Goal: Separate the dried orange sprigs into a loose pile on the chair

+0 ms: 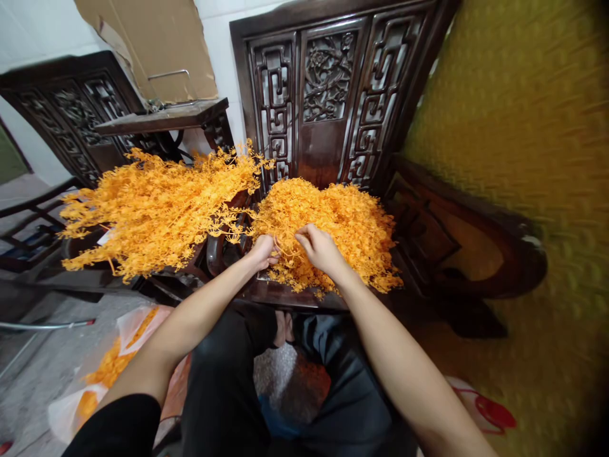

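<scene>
A heap of orange artificial flower sprigs (328, 216) lies on the seat of a dark carved wooden chair (321, 149) in front of me. At the heap's left front edge, my left hand (265, 252) is closed on a thin orange stem. My right hand (318, 246) is just to the right, with its thumb and forefinger pinched together over the flowers. What that pinch holds, if anything, is too small to make out. Between the two hands runs a bit of orange stem (287, 251).
A second pile of orange sprigs (162, 212) rests to the left, overhanging its support. Behind it stand a small dark table (166, 117) and cardboard (157, 51). On the floor at left lies a plastic bag (136, 330) with orange pieces. A yellow-brown textured surface (514, 127) borders the right.
</scene>
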Tool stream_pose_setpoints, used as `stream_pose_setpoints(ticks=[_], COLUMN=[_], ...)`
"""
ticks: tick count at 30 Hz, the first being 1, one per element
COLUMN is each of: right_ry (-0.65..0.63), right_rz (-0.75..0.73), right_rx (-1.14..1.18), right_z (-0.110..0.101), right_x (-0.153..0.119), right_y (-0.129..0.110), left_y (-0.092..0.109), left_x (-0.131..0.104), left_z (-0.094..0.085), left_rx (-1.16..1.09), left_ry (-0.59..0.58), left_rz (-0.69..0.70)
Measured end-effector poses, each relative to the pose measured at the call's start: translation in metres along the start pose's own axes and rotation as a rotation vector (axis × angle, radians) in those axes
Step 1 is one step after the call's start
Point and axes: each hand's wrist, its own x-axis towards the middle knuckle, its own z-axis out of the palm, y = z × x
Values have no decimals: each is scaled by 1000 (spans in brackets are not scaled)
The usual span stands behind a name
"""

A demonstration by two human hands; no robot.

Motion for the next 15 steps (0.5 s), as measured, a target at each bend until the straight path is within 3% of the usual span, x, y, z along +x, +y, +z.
stream_pose_setpoints(ticks=[4, 7, 10, 15], right_ry=[110, 228, 364, 534], right_rz=[-72, -209, -309, -304], right_rx=[-249, -403, -462, -473], right_z=[-19, -34, -41, -54], right_x=[-4, -12, -22, -37], right_y=[-9, -22, -33, -33], left_y=[-2, -7, -13, -15], left_x=[4, 9, 13, 15], left_z=[0, 10, 28, 44], left_rx=[40, 52, 42, -55], left_ry=[16, -9, -34, -96], left_rz=[-38, -69, -61, 39])
